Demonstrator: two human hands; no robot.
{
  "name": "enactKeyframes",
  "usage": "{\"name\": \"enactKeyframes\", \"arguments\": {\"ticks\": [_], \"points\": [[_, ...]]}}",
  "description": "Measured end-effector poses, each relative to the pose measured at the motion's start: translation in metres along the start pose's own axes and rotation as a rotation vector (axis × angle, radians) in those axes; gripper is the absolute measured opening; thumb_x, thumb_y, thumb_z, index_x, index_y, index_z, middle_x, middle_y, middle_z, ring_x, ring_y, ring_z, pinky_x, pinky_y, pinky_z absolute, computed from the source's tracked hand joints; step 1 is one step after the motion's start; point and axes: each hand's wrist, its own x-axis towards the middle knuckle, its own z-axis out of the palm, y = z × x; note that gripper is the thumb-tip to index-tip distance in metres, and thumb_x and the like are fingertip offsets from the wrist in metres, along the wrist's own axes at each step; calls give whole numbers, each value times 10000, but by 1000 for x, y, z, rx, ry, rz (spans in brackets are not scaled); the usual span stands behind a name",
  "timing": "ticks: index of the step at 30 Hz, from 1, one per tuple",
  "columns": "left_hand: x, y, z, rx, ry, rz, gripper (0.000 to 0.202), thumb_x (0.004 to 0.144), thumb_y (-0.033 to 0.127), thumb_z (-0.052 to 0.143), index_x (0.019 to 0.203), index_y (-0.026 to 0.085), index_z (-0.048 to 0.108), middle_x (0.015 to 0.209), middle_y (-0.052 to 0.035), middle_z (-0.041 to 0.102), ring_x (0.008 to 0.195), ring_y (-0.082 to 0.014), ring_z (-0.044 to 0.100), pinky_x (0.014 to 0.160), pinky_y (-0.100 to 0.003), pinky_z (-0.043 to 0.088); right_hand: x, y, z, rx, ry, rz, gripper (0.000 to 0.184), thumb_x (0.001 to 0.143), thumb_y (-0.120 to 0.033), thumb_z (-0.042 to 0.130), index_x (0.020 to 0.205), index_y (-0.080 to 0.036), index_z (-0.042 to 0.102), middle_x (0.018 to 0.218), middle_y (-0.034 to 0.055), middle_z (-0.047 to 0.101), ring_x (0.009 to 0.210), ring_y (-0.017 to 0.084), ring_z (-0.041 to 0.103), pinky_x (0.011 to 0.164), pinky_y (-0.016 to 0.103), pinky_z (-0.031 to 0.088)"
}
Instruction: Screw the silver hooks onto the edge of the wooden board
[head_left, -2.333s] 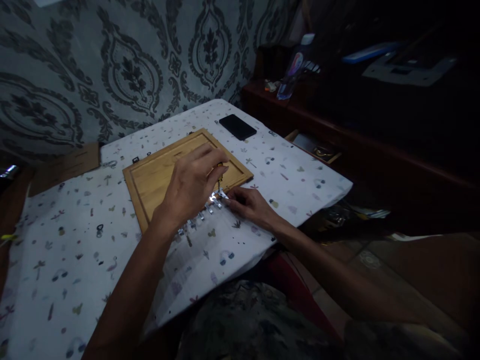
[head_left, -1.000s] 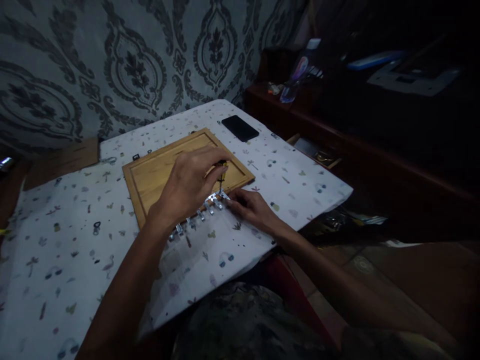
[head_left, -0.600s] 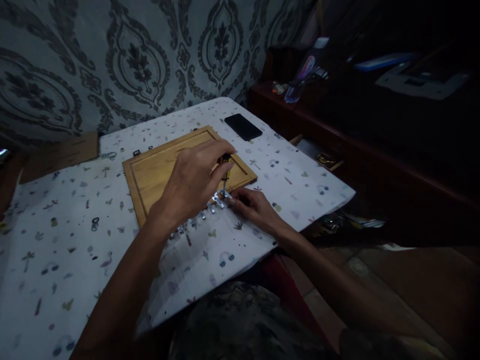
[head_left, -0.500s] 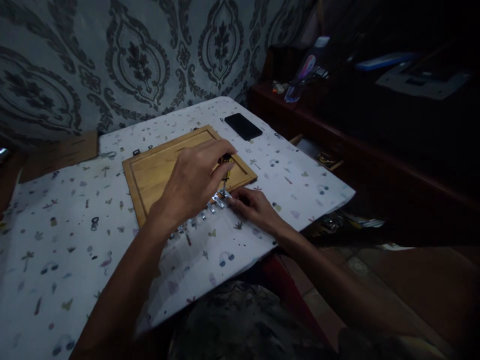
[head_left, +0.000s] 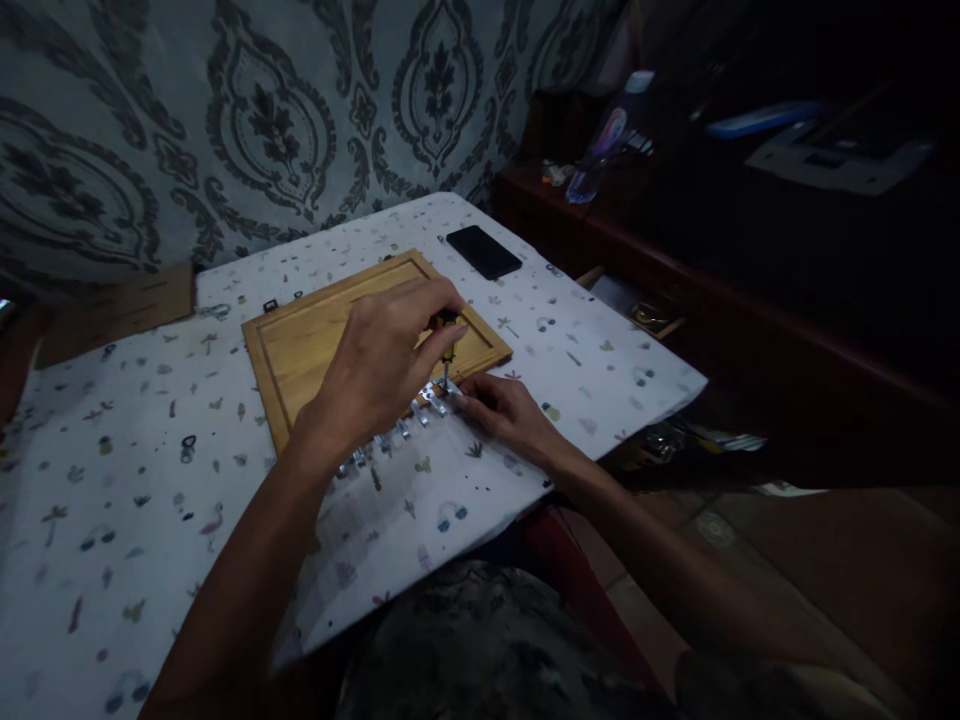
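My left hand [head_left: 382, 365] grips a small screwdriver [head_left: 448, 350] upright, its tip on a shiny metal hook rail [head_left: 397, 432] that lies along the near edge of a wooden board [head_left: 300, 345]. The fingers are wrapped round the dark handle. My right hand [head_left: 504, 412] rests on the patterned tablecloth [head_left: 135, 500] at the rail's right end, fingers curled and pressed against it.
A black phone [head_left: 484, 251] lies on the cloth beyond the board. To the right stands a dark wooden shelf [head_left: 675, 290] with a plastic bottle [head_left: 600, 150] and small items. Patterned wallpaper rises behind. The table's near right edge drops to a tiled floor.
The screwdriver has gone from tilted to more upright over the rail's right end, and my left hand's fingers have shifted on the handle. My right hand has stayed in place.
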Motion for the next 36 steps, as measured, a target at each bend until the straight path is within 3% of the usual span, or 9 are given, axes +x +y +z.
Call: {"name": "enactKeyframes", "arguments": {"ticks": [28, 36], "points": [[0, 2, -1, -27, 18, -72, 57, 890, 187, 657, 852, 177, 616, 788, 2, 676, 722, -139, 635, 682, -277, 497, -1, -1, 0, 19, 11, 32, 297, 922, -446, 526, 779, -188, 564, 630, -7, 533, 575, 126, 437, 566, 284, 340], [0, 0, -2, -32, 14, -81, 81, 901, 217, 634, 834, 178, 609, 777, 3, 673, 715, -142, 636, 672, -279, 482, -2, 0, 0, 46, 13, 32, 334, 922, -496, 528, 777, -197, 551, 614, -21, 524, 578, 125, 432, 567, 277, 333]]}}
